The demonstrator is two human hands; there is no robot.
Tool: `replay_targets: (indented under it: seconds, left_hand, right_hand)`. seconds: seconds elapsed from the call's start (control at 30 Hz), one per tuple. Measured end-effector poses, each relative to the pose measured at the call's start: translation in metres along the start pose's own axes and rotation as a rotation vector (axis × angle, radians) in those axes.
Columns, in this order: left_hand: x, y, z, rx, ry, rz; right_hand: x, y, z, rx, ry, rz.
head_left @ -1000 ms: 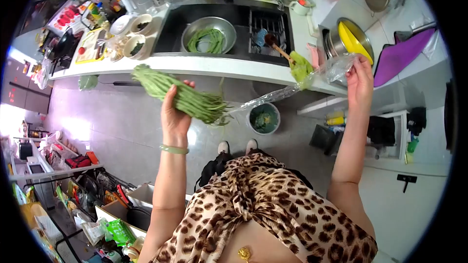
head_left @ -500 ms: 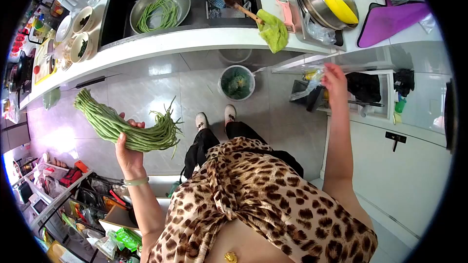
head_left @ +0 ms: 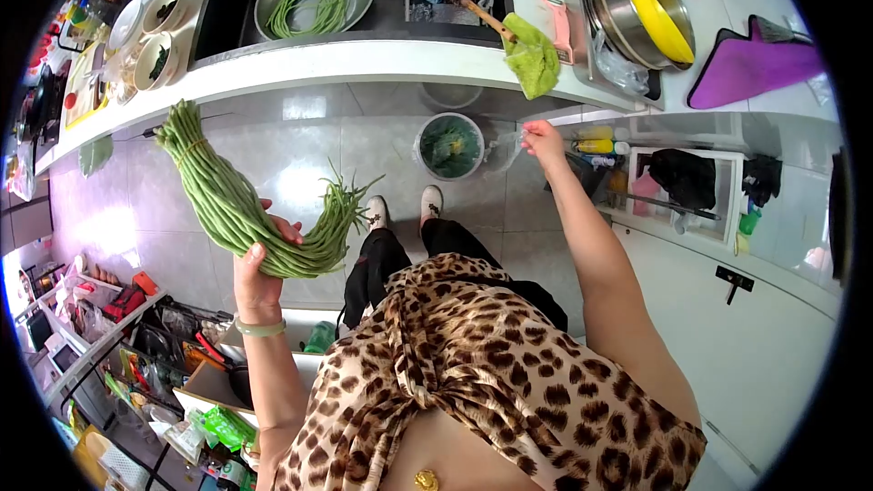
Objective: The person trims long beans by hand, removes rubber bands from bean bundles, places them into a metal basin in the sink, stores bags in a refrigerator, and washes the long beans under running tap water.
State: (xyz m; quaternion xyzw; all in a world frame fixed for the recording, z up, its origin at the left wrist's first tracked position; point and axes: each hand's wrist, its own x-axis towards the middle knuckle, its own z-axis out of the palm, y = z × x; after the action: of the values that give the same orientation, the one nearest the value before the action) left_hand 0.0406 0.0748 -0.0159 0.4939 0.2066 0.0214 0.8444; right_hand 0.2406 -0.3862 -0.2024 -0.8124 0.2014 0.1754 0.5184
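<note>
A thick bundle of long green beans lies across my left hand, whose fingers and thumb are wrapped round it. A thin band circles the bundle near its upper left end; the other end curls up toward the right. My right hand is stretched out to the right of a lined bucket on the floor. Its fingertips pinch a crumpled clear plastic bag, which hangs down beside the bucket's rim. Green scraps show inside the bucket.
More long beans lie in a metal basin in the dark sink. A green cloth hangs over the counter edge. To the right, an open drawer juts out; a cluttered shelf stands at lower left.
My right hand has moved left with the plastic bag, from beside the drawer toward the bucket. My left hand still holds the beans, shifted slightly right in view.
</note>
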Motion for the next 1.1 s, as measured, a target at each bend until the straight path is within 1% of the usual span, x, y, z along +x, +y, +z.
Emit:
replay_targets:
  seconds: [0.07,0.17,0.3,0.37,0.4,0.47,0.5,0.57,0.6,0.67,0.73,0.8,0.87,0.93,0.97,1.0,1.07,1.1]
  left_hand:
    - [-0.002,-0.002,0.000,0.046,-0.041,-0.035]
    - [-0.006,-0.004,0.002,0.087,-0.041,-0.070]
    - [-0.011,-0.005,0.006,0.112,-0.053,-0.126]
    - [-0.013,-0.005,0.007,0.122,-0.052,-0.139]
    - [-0.014,-0.005,0.008,0.122,-0.048,-0.138]
    - [-0.015,-0.004,0.011,0.118,-0.059,-0.175]
    - [-0.015,-0.004,0.012,0.111,-0.064,-0.176]
    - [-0.015,-0.005,0.013,0.074,-0.095,-0.181]
    - [-0.015,-0.005,0.012,0.038,-0.123,-0.187]
    - [-0.014,-0.011,0.003,0.096,-0.172,-0.188]
    - [-0.014,-0.009,0.010,0.138,-0.165,-0.248]
    - [-0.011,-0.014,0.011,0.117,-0.201,-0.270]
    - [-0.008,-0.016,0.015,0.119,-0.257,-0.292]
    - [-0.006,-0.017,0.017,0.145,-0.330,-0.308]
    - [-0.006,-0.015,0.022,0.139,-0.355,-0.306]
    - [-0.007,-0.013,0.027,0.130,-0.380,-0.307]
    - [-0.006,-0.015,0.033,0.147,-0.404,-0.309]
    - [-0.006,-0.019,0.035,0.193,-0.438,-0.314]
  right_hand:
    - [0.009,0.009,0.009,-0.053,-0.036,0.001]
    - [0.009,0.003,0.025,-0.140,-0.051,-0.003]
    - [0.021,0.015,0.043,-0.191,-0.062,-0.006]
    - [0.022,0.015,0.051,-0.192,-0.135,0.063]
    - [0.026,0.021,0.053,-0.192,-0.139,0.062]
    - [0.037,0.037,0.054,-0.562,-0.121,-0.119]
    - [0.037,0.038,0.054,-0.562,-0.120,-0.120]
    - [0.036,0.039,0.053,-0.406,-0.148,-0.136]
    - [0.028,0.029,0.053,-0.406,-0.147,-0.139]
    - [-0.003,-0.021,0.061,-0.284,-0.246,-0.053]
    - [-0.034,-0.067,0.074,-0.140,-0.408,-0.071]
    - [-0.074,-0.125,0.092,-0.079,-0.583,-0.131]
    - [-0.106,-0.167,0.105,0.058,-0.794,-0.192]
    - [-0.135,-0.202,0.120,0.119,-0.938,-0.215]
    - [-0.150,-0.216,0.127,0.188,-0.989,-0.176]
    - [-0.158,-0.216,0.140,0.186,-0.991,-0.184]
    - [-0.170,-0.212,0.164,0.463,-1.094,-0.058]
    - [-0.180,-0.217,0.171,0.487,-1.083,-0.054]
